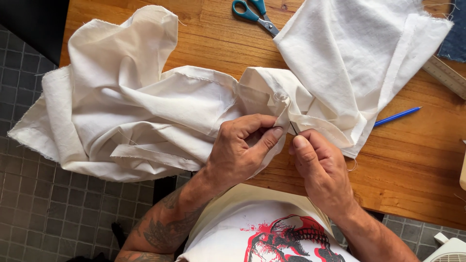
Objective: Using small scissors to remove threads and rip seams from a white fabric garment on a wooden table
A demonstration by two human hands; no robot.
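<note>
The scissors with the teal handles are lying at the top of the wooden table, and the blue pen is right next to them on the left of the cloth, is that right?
Not quite. The scissors do lie at the top of the wooden table, but the blue pen is not beside them. It lies apart, to the right of the cream cloth, as the head view shows.

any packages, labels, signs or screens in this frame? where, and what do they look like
No packages, labels, signs or screens in view.
Nearest to a printed thing: ruler, right edge of the wooden table, long pale strip with fine markings, partly under the white cloth.
Shirt graphic, bottom centre on the person's white shirt, red and black skull-like print.
</note>
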